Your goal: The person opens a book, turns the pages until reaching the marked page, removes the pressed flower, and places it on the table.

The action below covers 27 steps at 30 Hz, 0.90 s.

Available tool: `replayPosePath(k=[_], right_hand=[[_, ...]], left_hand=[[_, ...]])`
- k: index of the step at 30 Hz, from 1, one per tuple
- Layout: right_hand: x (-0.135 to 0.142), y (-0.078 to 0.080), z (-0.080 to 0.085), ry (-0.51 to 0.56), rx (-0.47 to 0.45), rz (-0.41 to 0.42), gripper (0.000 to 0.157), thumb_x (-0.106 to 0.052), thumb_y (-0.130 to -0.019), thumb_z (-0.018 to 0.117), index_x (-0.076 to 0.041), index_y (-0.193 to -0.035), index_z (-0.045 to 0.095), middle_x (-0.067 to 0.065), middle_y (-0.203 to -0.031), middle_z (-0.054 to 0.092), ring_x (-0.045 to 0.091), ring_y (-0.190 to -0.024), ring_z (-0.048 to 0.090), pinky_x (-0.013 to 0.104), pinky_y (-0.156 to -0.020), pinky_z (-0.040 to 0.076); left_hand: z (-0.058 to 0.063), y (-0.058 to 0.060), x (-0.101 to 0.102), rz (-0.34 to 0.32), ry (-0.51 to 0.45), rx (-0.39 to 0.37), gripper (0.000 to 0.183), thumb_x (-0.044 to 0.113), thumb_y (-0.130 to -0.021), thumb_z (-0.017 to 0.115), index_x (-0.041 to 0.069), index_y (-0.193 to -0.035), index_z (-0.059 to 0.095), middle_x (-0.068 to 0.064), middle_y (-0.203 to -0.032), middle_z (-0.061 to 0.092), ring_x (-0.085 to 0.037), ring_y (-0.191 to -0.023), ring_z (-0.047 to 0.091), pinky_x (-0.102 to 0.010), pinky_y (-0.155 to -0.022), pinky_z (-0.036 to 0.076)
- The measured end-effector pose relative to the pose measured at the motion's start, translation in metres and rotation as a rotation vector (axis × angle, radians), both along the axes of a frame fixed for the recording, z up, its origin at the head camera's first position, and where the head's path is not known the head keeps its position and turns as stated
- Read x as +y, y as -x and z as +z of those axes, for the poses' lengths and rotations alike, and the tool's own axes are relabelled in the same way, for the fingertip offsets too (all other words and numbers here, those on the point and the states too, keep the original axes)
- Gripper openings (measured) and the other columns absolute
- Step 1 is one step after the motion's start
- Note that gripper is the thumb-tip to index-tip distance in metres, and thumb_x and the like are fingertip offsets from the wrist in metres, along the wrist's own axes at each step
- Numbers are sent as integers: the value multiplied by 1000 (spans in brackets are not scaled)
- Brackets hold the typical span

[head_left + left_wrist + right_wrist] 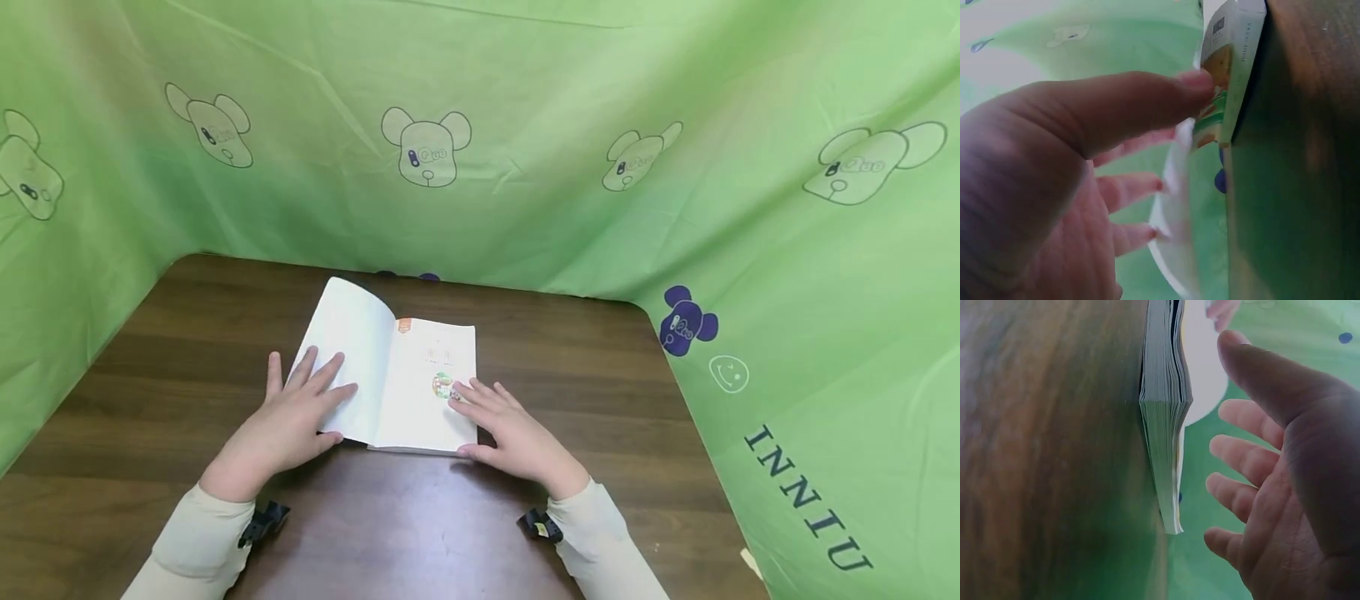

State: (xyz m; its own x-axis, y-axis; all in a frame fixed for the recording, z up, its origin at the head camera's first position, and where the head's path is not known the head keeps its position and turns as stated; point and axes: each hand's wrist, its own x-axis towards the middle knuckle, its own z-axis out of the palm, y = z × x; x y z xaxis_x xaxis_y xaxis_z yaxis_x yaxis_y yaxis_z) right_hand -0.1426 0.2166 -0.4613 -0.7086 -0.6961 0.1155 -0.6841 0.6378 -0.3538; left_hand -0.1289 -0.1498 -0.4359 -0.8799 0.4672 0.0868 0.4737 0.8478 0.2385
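In the head view, an open book (408,375) is lying on the brown table (600,375) between both hands, its long axis running away from the person with a slight slant, and its left leaf (356,333) is standing a little raised. The left hand (288,417) is reaching over that leaf from the near left, fingers spread apart; the right hand (517,429) is spreading its fingers over the near right corner of the right page (420,421), so the book is lying ahead of and between the two thumbs. In the left wrist view, the fingertips are seemingly meeting the white leaf, which is bowing, while the thumb is passing in front of the book's spine (1244,75); nothing is being clamped. In the right wrist view, the fingers are hanging apart from one another, and a gap is showing between them and the thick page edges (1166,369), with green cloth (1197,487) filling it; thus the left hand is sitting nearer its part of the book.
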Motion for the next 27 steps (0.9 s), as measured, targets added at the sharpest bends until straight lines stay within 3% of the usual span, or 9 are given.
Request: replayPosePath(k=[5, 10, 13, 22, 27], right_hand=[[-2, -2, -3, -22, -2, -10, 69, -48, -94, 71, -16, -152, 51, 3, -164, 38, 25, -154, 32, 56, -125, 19], [-3, -5, -5, -45, 1, -10, 64, -47, -94, 72, -13, -146, 58, 3, -160, 46, 25, -150, 39, 58, -123, 23], [-3, -5, -6, -62, 12, -13, 61, -45, -93, 74, -12, -142, 62, 3, -157, 49, 25, -149, 41, 58, -122, 25], [-1, -4, -5, -81, 21, -4, 50, -41, -94, 74, -15, -136, 68, 0, -156, 51, 23, -149, 41, 59, -121, 26], [-1, -4, -4, -83, 44, 19, 43, -38, -96, 72, -15, -132, 71, 2, -154, 53, 25, -147, 44, 60, -119, 30]], left_hand=[[-6, -1, 5, -7, -9, -91, 60, 15, -83, 82, 10, -140, 62, -19, -161, 40, -55, -150, 23, -81, -111, -5], [-10, -1, 10, -63, -14, -150, 57, 3, -85, 75, 10, -141, 62, -15, -159, 45, -48, -148, 33, -81, -111, 9], [-13, -1, 12, -59, -30, -194, 58, 2, -86, 71, 7, -142, 59, -15, -159, 44, -47, -149, 32, -80, -111, 15], [-21, -4, 19, -14, -67, -267, 56, 25, -92, 74, 5, -141, 57, -17, -160, 42, -50, -149, 31, -81, -109, 20], [-23, -4, 23, 19, -108, -258, 55, 39, -95, 72, 5, -136, 60, -19, -157, 45, -51, -147, 33, -80, -108, 24]])
